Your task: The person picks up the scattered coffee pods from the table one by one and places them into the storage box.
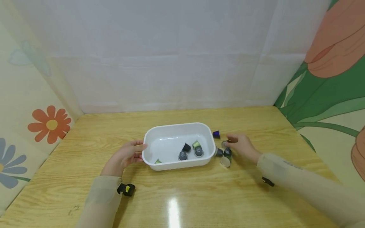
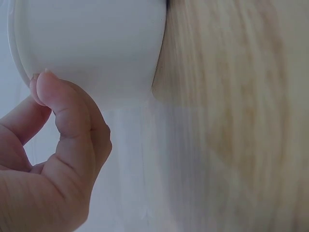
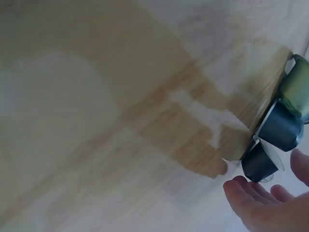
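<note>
My left hand (image 1: 129,154) pinches the rim at the left end of a white oblong tub (image 1: 178,165), thumb and fingers meeting on the edge in the left wrist view. Several coffee capsules lie inside, among them a black one (image 1: 186,147), a pale green one (image 1: 195,144) and a grey one (image 1: 198,151). My right hand (image 1: 241,146) reaches to a cluster of capsules right of the tub. In the right wrist view its fingertips and thumb lie around a dark capsule (image 3: 258,162), with a gap visible; whether they touch it I cannot tell.
A purple capsule (image 1: 216,134) lies beside the tub's right end. Near the right hand are a dark grey capsule (image 1: 219,152) and one with its pale lid (image 1: 225,161) showing. The wooden table (image 1: 176,193) ends at a white backdrop (image 1: 171,79).
</note>
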Available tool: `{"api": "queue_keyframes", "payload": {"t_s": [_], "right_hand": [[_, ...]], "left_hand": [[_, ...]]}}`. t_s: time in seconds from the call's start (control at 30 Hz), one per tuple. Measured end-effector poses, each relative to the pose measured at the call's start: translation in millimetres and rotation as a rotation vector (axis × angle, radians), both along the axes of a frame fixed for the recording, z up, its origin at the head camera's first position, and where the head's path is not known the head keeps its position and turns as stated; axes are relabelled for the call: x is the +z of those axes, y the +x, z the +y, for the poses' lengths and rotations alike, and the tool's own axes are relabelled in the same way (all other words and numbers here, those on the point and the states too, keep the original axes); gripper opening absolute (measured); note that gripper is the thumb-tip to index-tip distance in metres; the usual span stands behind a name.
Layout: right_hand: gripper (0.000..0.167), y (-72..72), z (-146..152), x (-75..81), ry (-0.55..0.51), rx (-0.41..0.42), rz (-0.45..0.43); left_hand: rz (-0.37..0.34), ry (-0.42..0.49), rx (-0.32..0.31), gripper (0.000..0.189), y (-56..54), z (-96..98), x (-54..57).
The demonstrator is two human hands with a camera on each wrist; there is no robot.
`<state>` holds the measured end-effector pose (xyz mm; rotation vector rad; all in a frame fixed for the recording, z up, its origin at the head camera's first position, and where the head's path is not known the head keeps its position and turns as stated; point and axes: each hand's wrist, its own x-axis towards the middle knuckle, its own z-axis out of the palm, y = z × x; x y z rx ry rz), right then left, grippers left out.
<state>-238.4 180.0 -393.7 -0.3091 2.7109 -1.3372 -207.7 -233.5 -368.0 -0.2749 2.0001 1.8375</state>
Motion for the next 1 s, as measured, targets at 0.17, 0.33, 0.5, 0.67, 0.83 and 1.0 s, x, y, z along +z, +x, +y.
{"api": "queue_keyframes", "payload": {"t_s": [0.17,0.33,0.5,0.67,0.83,1.0], "right_hand": [[0.043,-1.6,-2,-4.8,-0.005,-0.018,-0.007],[0.037,-3.1,-3,-5.8,0.033,-0.028,0.010],[0.030,-4.5,-5,-5.3,0.054,-0.044,0.018],[0.027,-4.7,-7,-4.2,0.043,-0.057,0.005],[0.028,-4.0,-5,-1.5,0.015,-0.076,-0.008],[0.028,-3.0,-2,5.5,0.012,-0.078,-0.018]], "left_hand": [[-0.001,0.008,0.007,0.045,-0.4,0.2,-1.3],[0.019,0.011,0.002,0.046,-0.9,-1.0,-3.2],[0.025,0.013,-0.004,0.049,-0.7,-2.3,-4.2],[0.026,0.011,-0.007,0.051,-0.3,-2.5,-4.4],[0.028,0.013,-0.010,0.050,-0.9,-2.4,-4.6],[0.025,0.005,-0.007,0.050,-1.1,-1.9,-4.3]]}}
